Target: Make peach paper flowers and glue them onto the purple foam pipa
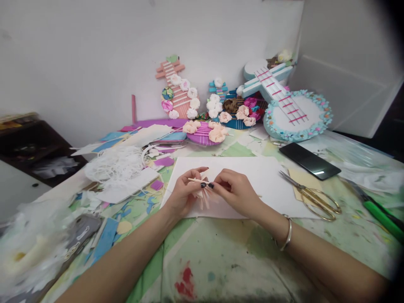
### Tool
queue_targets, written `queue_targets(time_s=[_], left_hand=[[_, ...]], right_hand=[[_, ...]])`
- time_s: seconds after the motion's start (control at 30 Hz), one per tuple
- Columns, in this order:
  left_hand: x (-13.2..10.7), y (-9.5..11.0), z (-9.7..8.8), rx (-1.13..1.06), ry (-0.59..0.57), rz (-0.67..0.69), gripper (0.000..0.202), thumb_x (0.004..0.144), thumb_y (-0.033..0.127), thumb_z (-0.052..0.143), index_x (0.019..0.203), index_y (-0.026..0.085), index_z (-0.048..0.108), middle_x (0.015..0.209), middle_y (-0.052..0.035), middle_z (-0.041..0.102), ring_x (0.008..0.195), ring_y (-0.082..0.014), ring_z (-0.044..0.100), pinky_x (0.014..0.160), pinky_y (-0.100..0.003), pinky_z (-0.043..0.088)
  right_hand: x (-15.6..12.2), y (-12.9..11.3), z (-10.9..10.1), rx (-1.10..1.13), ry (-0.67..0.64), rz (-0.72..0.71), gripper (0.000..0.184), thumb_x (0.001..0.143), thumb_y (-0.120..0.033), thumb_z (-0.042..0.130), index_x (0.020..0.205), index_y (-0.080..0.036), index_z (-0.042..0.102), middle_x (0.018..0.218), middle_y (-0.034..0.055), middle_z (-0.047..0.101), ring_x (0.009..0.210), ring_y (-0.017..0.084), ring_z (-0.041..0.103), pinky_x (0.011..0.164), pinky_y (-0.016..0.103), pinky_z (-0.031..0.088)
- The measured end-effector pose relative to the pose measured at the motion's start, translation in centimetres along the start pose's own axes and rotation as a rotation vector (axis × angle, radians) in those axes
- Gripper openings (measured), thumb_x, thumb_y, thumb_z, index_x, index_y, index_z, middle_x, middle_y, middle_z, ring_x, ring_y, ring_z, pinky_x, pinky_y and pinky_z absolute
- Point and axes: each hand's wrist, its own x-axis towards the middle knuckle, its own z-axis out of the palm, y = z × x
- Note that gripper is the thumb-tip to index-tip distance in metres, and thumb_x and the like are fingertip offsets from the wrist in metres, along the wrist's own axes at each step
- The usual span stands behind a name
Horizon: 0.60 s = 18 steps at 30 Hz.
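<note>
Both my hands meet over a white sheet (252,176) in the middle of the table. My left hand (184,191) pinches a thin wooden stick (194,180) that points left. My right hand (235,189) pinches the same spot from the right, fingers closed. Between them hangs a small piece of pale pink fringed paper (203,198), wrapped at the stick. A silver bangle (286,233) sits on my right wrist.
Gold-handled scissors (312,194) lie right of the sheet, a black phone (309,160) behind them, a green-handled tool (380,214) at far right. White string pile (115,166) and paper scraps at left. Paper-flower guitar crafts (293,111) line the wall.
</note>
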Motion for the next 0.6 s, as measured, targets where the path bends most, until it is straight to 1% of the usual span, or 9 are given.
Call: queue_targets(time_s=[0.17, 0.4, 0.6], left_hand=[[-0.09, -0.08, 0.11, -0.025, 0.026, 0.019, 0.022, 0.054, 0.01, 0.078, 0.062, 0.014, 0.057, 0.102, -0.0003, 0.058, 0.074, -0.0095, 0.058, 0.067, -0.022, 0.043], [-0.16, -0.28, 0.11, -0.002, 0.026, 0.034, 0.022, 0.055, 0.01, 0.077, 0.061, 0.014, 0.056, 0.104, -0.001, 0.058, 0.075, -0.0092, 0.057, 0.068, -0.022, 0.042], [-0.03, -0.48, -0.05, 0.007, -0.002, 0.047, 0.023, 0.057, 0.01, 0.077, 0.06, 0.015, 0.055, 0.098, -0.002, 0.059, 0.071, -0.009, 0.054, 0.065, -0.022, 0.042]], right_hand=[[-0.12, -0.11, -0.09, 0.009, -0.015, 0.002, 0.022, 0.086, -0.023, 0.055, 0.066, -0.016, 0.056, 0.065, -0.0008, 0.051, 0.059, 0.01, 0.043, 0.056, 0.024, 0.03], [0.0, 0.07, -0.25, 0.034, -0.013, 0.008, 0.02, 0.085, -0.024, 0.057, 0.067, -0.015, 0.059, 0.066, -0.0006, 0.053, 0.059, 0.01, 0.045, 0.056, 0.023, 0.032], [0.03, 0.23, -0.29, 0.032, 0.0, 0.0, 0.02, 0.084, -0.026, 0.059, 0.067, -0.015, 0.06, 0.066, 0.0001, 0.055, 0.059, 0.01, 0.046, 0.056, 0.023, 0.033]])
